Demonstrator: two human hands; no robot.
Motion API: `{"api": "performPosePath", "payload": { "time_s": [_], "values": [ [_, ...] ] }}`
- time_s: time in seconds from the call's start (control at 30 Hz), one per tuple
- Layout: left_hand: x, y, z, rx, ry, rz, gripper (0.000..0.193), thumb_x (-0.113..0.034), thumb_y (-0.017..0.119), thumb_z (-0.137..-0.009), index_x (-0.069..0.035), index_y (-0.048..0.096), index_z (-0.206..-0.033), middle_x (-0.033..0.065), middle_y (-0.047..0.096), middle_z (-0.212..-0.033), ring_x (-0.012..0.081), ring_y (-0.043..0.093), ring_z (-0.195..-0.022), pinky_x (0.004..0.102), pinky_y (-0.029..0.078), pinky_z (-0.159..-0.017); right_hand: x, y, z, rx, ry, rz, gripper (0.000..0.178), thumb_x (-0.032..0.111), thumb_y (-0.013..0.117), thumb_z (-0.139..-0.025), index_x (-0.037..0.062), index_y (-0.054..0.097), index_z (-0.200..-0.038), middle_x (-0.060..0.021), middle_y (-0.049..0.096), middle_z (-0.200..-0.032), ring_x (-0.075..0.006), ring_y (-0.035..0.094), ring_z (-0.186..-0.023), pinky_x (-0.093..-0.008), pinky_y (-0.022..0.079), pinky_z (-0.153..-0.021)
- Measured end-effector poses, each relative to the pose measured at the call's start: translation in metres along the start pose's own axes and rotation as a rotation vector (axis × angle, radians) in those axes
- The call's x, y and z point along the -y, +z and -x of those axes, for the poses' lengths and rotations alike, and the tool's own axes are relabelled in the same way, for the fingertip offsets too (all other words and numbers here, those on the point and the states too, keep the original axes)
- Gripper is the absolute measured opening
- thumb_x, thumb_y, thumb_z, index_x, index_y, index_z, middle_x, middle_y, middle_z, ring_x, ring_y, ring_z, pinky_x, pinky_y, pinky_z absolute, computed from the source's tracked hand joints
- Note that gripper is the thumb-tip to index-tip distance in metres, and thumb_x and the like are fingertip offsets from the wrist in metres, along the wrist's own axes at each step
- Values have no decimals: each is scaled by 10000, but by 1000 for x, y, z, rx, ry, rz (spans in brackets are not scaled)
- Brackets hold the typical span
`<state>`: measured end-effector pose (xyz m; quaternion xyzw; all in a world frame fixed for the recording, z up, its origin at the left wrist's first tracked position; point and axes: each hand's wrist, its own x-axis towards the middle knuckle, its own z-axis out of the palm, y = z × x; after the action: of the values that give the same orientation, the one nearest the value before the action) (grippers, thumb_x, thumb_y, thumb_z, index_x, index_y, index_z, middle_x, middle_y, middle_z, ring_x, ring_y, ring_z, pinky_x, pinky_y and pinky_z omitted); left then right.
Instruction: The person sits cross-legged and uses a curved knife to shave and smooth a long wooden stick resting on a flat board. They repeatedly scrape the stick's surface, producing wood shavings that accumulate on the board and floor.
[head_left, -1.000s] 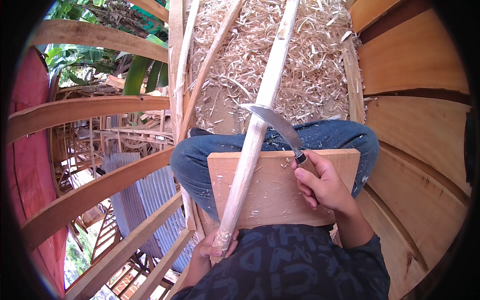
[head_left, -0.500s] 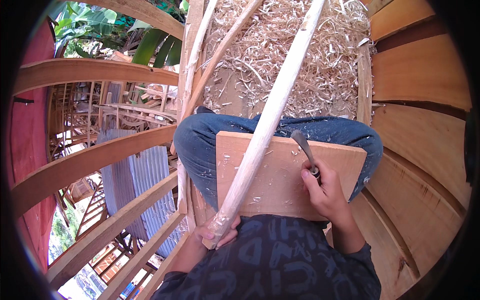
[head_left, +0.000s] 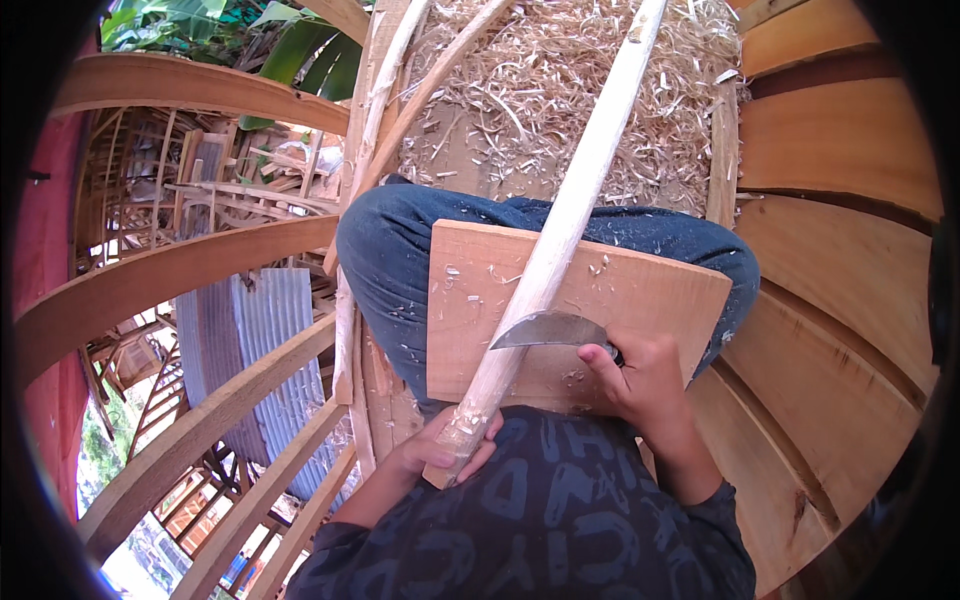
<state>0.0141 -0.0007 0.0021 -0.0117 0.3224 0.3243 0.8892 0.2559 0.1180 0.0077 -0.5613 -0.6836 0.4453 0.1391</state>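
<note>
A long, pale, peeled wooden pole (head_left: 568, 215) slants from my waist up and away to the upper right. My left hand (head_left: 452, 448) is wrapped round its near end, close to my shirt. In my right hand (head_left: 640, 375) is a knife with a curved blade (head_left: 552, 328), its handle mostly hidden by my fingers. The blade lies across the pole, its tip reaching past the pole's left side. Under both, a flat wooden board (head_left: 470, 290) rests on my lap, dotted with small wood chips.
Curly wood shavings (head_left: 560, 100) cover the floor beyond my crossed legs. Two thin wooden strips (head_left: 430, 90) lean at the left. Wooden rails (head_left: 220, 415) run along the left, with corrugated sheets (head_left: 285, 360) below. A plank wall (head_left: 830, 290) curves up on the right.
My right hand has turned the knife, bringing its blade from pointing away to lying across the pole. The pole's near end and my left hand have shifted slightly right.
</note>
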Motion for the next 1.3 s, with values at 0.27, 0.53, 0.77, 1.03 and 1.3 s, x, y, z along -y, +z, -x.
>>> {"api": "performPosePath", "payload": {
  "time_s": [0.27,0.53,0.77,1.03,1.3],
  "values": [
    [1,0,1,-23,-11,-125,693,-392,745,-588,10,419,-1049,63,506,-655,96,504,-501,188,399,-449,16,11,11,-7,-52,213,506,482,635,-822,42,554,-586,-155,527,-511,-330,549,-460,-395,414,-426],
    [0,-4,3,3,-44,-86,705,-398,744,-584,13,423,-1058,54,497,-707,98,502,-507,192,399,-448,1,11,-1,-102,-99,411,541,552,619,-799,63,561,-574,-127,505,-468,-312,545,-425,-389,393,-388],
    [0,-6,3,21,-49,-34,715,-389,747,-583,25,423,-1068,47,482,-779,101,513,-531,199,403,-444,-10,3,-19,-206,-12,473,541,554,623,-796,50,599,-601,-135,520,-482,-317,558,-452,-393,408,-421],
    [0,-14,2,78,-76,6,710,-372,750,-587,15,417,-1079,47,488,-776,102,523,-537,200,415,-461,-15,-10,-38,-274,37,517,547,552,620,-799,33,616,-625,-141,546,-517,-321,573,-497,-403,421,-463],
    [2,-20,2,109,-92,-3,712,-367,746,-589,16,415,-1088,49,484,-800,104,524,-551,207,423,-466,-10,-18,-51,-277,78,596,572,567,602,-802,30,596,-608,-154,559,-540,-331,583,-530,-411,420,-481]
  ]
}}
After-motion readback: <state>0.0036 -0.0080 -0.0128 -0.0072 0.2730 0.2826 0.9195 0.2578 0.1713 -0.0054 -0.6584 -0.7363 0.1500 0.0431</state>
